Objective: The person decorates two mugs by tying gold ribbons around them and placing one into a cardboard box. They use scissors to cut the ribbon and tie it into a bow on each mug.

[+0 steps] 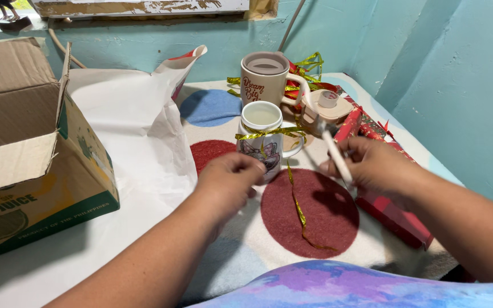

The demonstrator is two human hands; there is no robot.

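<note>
A white mug (262, 122) with a grey picture on its side stands on a polka-dot cloth (223, 108). A gold ribbon (269, 133) runs around its upper part, and a loose end (299, 211) trails down over a dark red dot. My left hand (232, 179) is closed against the front of the mug, pinching the ribbon. To the right of the mug, my right hand (375, 165) grips a pair of white-handled scissors (336, 157) pointing up toward the ribbon.
A taller cream mug (263, 74) stands behind, beside a tape dispenser (326, 105) and loose gold and red ribbons (309, 71). Red patterned wrapping paper (392, 214) lies at the right. An open cardboard box (27, 148) and white paper (138, 137) fill the left.
</note>
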